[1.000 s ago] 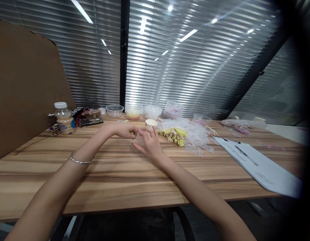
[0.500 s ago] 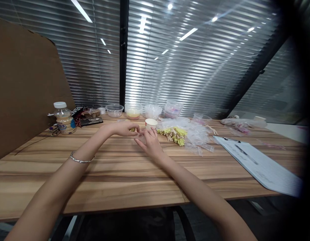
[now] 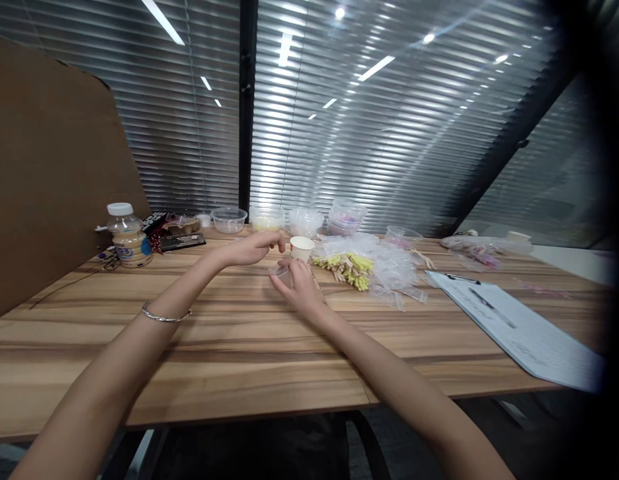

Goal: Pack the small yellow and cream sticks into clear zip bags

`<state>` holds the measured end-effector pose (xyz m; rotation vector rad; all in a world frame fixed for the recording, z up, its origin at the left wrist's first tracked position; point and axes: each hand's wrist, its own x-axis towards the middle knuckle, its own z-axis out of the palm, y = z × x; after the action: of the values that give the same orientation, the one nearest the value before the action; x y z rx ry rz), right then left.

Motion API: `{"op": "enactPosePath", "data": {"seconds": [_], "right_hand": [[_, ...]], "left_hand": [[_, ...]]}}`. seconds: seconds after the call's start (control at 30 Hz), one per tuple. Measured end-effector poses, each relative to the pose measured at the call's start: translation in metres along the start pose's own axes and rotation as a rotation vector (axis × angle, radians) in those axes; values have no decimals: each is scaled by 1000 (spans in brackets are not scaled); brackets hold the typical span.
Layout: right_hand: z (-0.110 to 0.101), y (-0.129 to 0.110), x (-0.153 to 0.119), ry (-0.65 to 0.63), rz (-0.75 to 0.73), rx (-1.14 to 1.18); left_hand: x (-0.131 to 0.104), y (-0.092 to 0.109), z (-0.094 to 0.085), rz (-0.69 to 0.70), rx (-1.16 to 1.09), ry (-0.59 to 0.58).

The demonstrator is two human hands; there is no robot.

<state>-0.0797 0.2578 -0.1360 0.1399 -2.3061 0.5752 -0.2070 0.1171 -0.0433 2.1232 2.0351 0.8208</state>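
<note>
A small white paper cup (image 3: 302, 248) stands on the wooden table (image 3: 229, 360), just beyond my hands. My left hand (image 3: 253, 249) is raised at the cup's left side, its fingers bent toward the rim; whether anything is between the fingertips is too small to tell. In front of the cup, my right hand (image 3: 297, 283) has its thumb and fingers on a small clear plastic bag (image 3: 278, 271). To the right of the cup lies a bunch of yellow-green and beige strips (image 3: 347, 268), beside a heap of clear plastic bags (image 3: 389, 270).
Clear round tubs (image 3: 229, 220) line the back edge. A white-capped bottle (image 3: 129, 237) and a flat black case (image 3: 183, 241) stand at the left by a cardboard panel (image 3: 54, 160). A clipboard (image 3: 509, 327) with a pen lies right.
My left hand has risen up and slightly right from near my right hand toward the cup. My right hand has stayed almost where it was, its fingers slightly lower.
</note>
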Motion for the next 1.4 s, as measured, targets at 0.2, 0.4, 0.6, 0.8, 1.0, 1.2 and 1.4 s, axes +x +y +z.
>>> {"op": "enactPosePath", "data": {"seconds": [0.2, 0.4, 0.6, 0.8, 1.0, 1.2, 1.4], "right_hand": [[1, -1, 0, 2, -3, 1], [1, 0, 0, 3, -18, 2], [-1, -2, 0, -12, -13, -50], [-1, -2, 0, -22, 0, -68], [0, 0, 0, -16, -3, -43], [2, 2, -1, 10, 2, -21], [2, 2, 0, 13, -11, -24]], "left_hand": [[2, 6, 5, 15, -7, 13], [0, 10, 7, -48, -11, 44], [2, 15, 3, -9, -10, -36], [2, 10, 1, 13, 21, 19], [3, 6, 3, -32, -31, 57], [2, 5, 2, -12, 26, 127], [2, 8, -3, -23, 19, 231]]}}
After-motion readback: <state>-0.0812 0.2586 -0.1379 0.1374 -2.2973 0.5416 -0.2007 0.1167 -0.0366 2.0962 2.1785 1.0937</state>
